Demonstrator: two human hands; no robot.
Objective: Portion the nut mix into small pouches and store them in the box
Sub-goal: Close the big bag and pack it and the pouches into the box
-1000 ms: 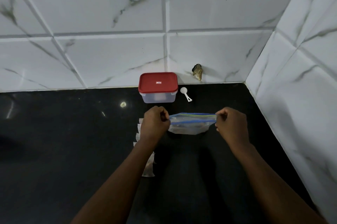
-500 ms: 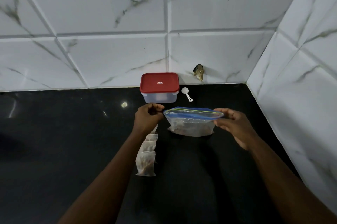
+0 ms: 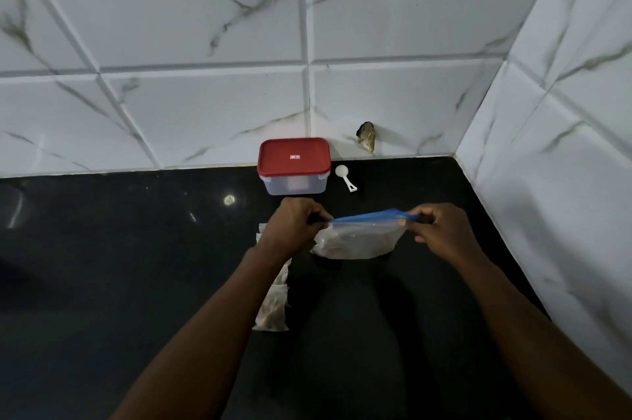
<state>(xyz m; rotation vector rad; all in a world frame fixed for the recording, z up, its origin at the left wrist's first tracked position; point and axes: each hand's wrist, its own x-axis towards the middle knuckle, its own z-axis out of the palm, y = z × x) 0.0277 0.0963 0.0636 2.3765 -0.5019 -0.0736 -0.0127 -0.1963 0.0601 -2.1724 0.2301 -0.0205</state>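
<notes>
Our left hand (image 3: 290,224) and right hand (image 3: 441,231) each pinch an end of the bag (image 3: 359,236), before the lidded box (image 3: 294,166).

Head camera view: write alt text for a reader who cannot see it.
The left hand and right hand pinch the two ends of a zip bag of nut mix over a black counter. Behind it are a red-lidded box and a white scoop by the tiled wall; small filled pouches lie beneath the left forearm.
</notes>
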